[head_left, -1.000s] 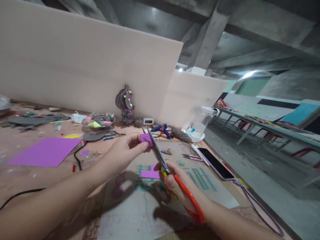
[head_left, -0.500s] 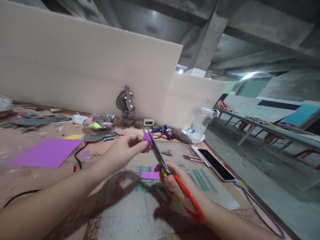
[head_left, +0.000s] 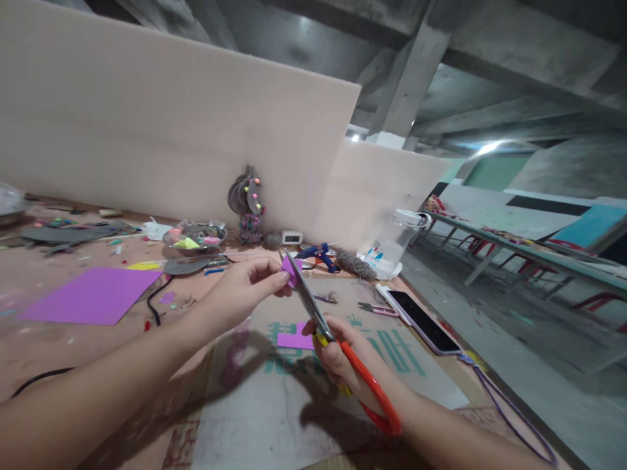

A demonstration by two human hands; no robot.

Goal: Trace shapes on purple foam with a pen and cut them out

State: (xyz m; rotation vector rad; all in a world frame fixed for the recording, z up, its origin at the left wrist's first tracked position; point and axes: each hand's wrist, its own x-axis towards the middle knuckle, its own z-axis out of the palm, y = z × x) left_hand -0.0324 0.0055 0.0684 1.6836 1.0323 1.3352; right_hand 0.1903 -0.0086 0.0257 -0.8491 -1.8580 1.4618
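Observation:
Between the thumb and fingers of my left hand [head_left: 267,279] is a small piece of purple sheet [head_left: 290,269]. My right hand [head_left: 343,356] is wrapped round a pair of scissors [head_left: 308,297] with red and yellow handles. Their blades point up and away, lying across the right side of the purple piece. Beneath the scissors, a purple offcut [head_left: 292,339] rests on a printed board [head_left: 245,411]. To the left lies a large purple sheet [head_left: 93,297] on the table.
A phone [head_left: 424,321] and pink thread snips [head_left: 378,309] lie at the right. Behind the hands are a blue glue gun [head_left: 317,254], grey yarn [head_left: 355,264], a clear jug [head_left: 392,245], a small white clock [head_left: 292,237], a dish of scraps [head_left: 193,239] and a grey decorated figure [head_left: 247,202].
The purple piece has tilted slightly in my left fingers, against the blades. Both hands keep nearly the same place, and the view has shifted a little.

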